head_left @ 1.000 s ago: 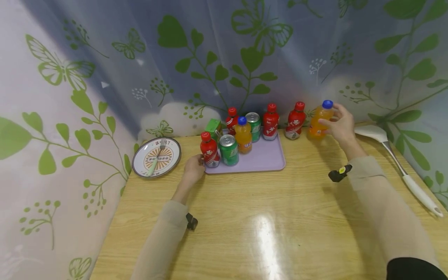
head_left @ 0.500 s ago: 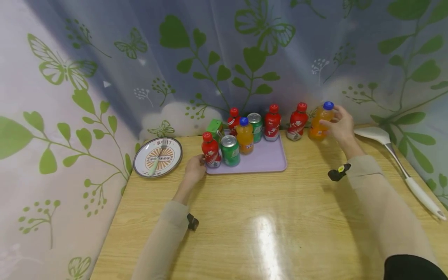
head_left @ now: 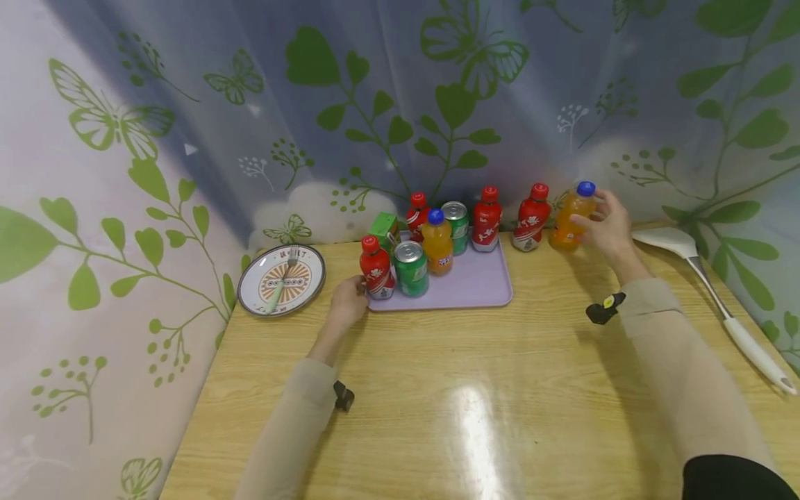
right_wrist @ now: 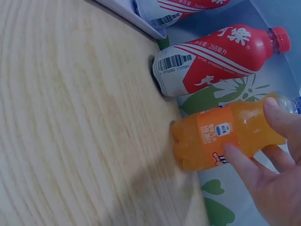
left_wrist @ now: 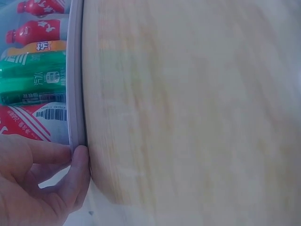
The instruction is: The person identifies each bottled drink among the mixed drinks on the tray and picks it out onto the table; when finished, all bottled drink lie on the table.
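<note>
At the back of the table, my right hand [head_left: 612, 226] grips an orange soda bottle [head_left: 571, 215] with a blue cap. In the right wrist view the thumb and fingers lie round this bottle [right_wrist: 247, 122], which stands on the table. My left hand [head_left: 348, 302] pinches the front left corner of the lilac tray [head_left: 478, 288], as the left wrist view shows at the tray rim [left_wrist: 75, 70]. On the tray stand red bottles [head_left: 377, 271], green cans [head_left: 410, 271], another orange soda bottle [head_left: 437, 246] and a green carton [head_left: 385, 226], partly hidden.
A red bottle [head_left: 530, 219] stands on the table between the tray and the held bottle. Left of the tray, a plate [head_left: 250, 285] bears a fork [head_left: 278, 288]. A white-handled spatula [head_left: 750, 344] lies along the right side. The patterned curtain [head_left: 387, 104] hangs right behind the drinks.
The whole view has shifted slightly. Both hands keep their places at the tray corner and on the orange soda bottle; nothing else has visibly moved.
</note>
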### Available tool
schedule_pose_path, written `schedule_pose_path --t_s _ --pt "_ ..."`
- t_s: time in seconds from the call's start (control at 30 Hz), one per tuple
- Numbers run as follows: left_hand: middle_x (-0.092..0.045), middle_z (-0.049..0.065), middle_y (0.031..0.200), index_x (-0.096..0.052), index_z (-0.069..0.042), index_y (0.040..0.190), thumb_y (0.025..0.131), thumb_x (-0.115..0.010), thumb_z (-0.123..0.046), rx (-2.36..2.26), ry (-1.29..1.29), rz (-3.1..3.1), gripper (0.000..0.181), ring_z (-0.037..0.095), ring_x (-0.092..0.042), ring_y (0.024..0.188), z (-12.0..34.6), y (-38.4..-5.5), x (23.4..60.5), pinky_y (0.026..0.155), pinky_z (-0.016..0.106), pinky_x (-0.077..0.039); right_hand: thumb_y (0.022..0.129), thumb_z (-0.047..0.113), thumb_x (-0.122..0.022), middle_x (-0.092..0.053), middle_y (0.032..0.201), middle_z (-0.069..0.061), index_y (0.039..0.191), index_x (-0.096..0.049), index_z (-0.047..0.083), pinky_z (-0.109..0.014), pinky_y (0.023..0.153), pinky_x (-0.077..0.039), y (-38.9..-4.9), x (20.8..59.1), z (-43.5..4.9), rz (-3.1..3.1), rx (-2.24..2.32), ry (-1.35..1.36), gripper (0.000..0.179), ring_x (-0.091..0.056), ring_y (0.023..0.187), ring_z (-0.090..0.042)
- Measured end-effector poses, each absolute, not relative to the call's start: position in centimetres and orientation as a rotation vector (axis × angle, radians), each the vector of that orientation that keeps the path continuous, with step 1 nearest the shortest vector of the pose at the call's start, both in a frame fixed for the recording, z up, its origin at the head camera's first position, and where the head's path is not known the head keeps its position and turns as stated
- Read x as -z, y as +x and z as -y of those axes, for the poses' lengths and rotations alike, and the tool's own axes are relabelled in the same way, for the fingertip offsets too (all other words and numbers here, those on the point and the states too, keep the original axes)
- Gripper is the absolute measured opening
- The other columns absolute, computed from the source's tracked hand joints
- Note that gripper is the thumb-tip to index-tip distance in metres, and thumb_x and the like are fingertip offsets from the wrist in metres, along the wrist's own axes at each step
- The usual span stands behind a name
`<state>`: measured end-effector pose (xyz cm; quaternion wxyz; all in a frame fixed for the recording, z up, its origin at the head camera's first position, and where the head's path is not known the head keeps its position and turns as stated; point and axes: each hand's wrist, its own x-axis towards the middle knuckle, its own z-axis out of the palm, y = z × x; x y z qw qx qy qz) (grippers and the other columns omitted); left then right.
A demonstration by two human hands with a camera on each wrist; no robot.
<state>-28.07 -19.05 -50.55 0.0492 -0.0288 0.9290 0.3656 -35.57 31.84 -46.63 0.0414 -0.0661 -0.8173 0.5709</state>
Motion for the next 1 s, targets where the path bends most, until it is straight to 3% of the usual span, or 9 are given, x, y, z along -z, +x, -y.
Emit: schedule_pose_path --t_s 0.07,0.2,0.33,0.4,0.6,1.0 --pt "-0.07 0.028 0.129 -0.06 0.004 0.143 0.083 -0.057 0.01 -1.129 -0.084 -2.828 0.06 0.044 -0.065 0.125 19.0 -28.0 50.5 0.109 0.053 -0.054 0.102 0.022 -0.067 -0.029 0.171 -0.024 0.168 -0.023 0.023 -0.039 0.103 -0.061 -35.5 46.7 -31.9 2.531 -1.681 -0.18 0.08 -0.038 0.154 -0.048" --pt "-0.07 0.028 0.129 -0.06 0.005 0.142 0.082 -0.056 0.01 -1.135 -0.065 -2.832 0.061 0.044 -0.065 0.124 18.9 -27.8 50.5 0.108 0.053 -0.055 0.103 0.029 -0.066 -0.022 0.174 -0.024 0.17 -0.014 0.02 -0.059 0.126 -0.036 -35.2 46.7 -31.8 2.571 -1.554 -0.135 0.085 -0.031 0.157 -0.049" --pt "-0.07 0.028 0.129 -0.06 0.005 0.142 0.082 -0.055 0.01 -1.124 -0.057 -2.849 0.061 0.044 -0.066 0.124 19.0 -27.8 50.5 0.109 0.054 -0.054 0.102 0.039 -0.065 -0.019 0.176 -0.018 0.171 -0.007 0.022 -0.059 0.133 -0.022 -34.5 45.9 -31.0 2.498 -1.498 -0.14 0.091 -0.022 0.163 -0.04" --pt "-0.07 0.028 0.129 -0.06 0.005 0.142 0.082 -0.056 0.01 -1.117 -0.058 -2.853 0.061 0.044 -0.065 0.125 19.0 -27.8 50.5 0.109 0.053 -0.054 0.101 0.043 -0.065 -0.023 0.176 -0.013 0.17 -0.011 0.024 -0.054 0.135 -0.019 -34.1 45.1 -30.2 2.424 -1.452 -0.15 0.089 -0.022 0.164 -0.033" --pt "-0.071 0.028 0.128 -0.06 0.005 0.142 0.081 -0.056 0.01 -1.1 -0.054 -2.865 0.061 0.043 -0.066 0.124 19.0 -27.8 50.5 0.108 0.053 -0.055 0.098 0.038 -0.07 -0.041 0.166 -0.01 0.164 -0.033 0.019 -0.051 0.132 -0.027 -32.7 42.6 -26.5 2.24 -1.251 0.036 0.078 -0.036 0.155 -0.029" --pt "-0.07 0.028 0.13 -0.059 0.005 0.143 0.083 -0.057 0.009 -1.076 -0.054 -2.873 0.061 0.043 -0.066 0.125 19.0 -27.9 50.5 0.109 0.053 -0.054 0.096 0.023 -0.076 -0.043 0.165 -0.014 0.161 -0.04 0.01 -0.057 0.128 -0.034 -31.4 42.5 -18.5 2.276 -1.139 0.404 0.075 -0.04 0.152 -0.036"
